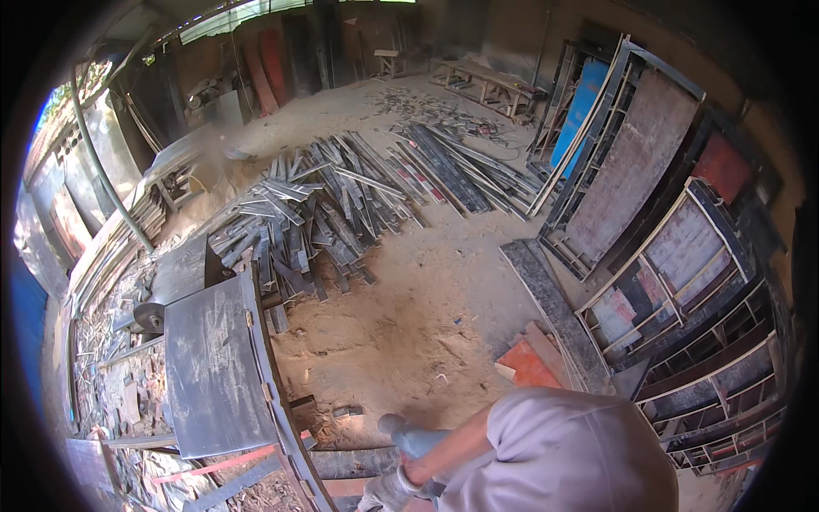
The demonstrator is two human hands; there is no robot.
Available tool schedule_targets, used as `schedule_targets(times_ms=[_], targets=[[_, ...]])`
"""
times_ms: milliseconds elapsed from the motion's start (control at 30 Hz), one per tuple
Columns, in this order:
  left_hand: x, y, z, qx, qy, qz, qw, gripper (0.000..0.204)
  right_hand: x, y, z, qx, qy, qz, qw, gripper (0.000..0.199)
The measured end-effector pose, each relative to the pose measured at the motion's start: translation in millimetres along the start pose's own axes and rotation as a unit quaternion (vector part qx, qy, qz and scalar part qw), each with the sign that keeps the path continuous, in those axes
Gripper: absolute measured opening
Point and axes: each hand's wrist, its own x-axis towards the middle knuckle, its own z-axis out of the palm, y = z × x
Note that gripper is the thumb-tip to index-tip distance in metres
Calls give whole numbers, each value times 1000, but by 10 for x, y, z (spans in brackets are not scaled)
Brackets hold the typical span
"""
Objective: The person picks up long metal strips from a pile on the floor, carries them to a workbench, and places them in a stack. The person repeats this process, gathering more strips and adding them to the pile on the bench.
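My right arm reaches down from a pale sleeve to the lower edge. My right hand (389, 490), in a grey work glove, is beside the near corner of a saw table, close to dark boards (357, 462) on the ground. The lower edge cuts off its fingers, so their grip and anything in them are hidden. My left hand does not show. The saw table has a worn dark top (213, 367) and a long rail (266, 375) down its right side. A round saw blade (150, 318) stands at its left edge.
A large heap of dark wooden strips (328, 205) lies beyond the table. Framed panels (631, 162) lean along the right wall. An orange-red board (531, 363) lies on the dusty floor near my leg (418, 437). Wood scraps (119, 384) cover the ground at left; a low bench (490, 77) stands far back.
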Motion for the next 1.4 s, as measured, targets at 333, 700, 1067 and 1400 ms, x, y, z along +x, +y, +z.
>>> schedule_targets(times_ms=[333,700,1067,1400], targets=[[131,91,292,-154,146,81,974,73,-55,63,-1355,-80,-63,8,995,26],[393,-114,847,-306,179,69,932,90,-120,663,-3182,-242,119,-59,961,34],[699,-169,856,-343,251,60,903,58,-1040,1466,-4008,6,191,287,939,17],[548,-29,-218,-198,337,75,917,80,-276,1093,-4173,-36,191,336,922,19]])
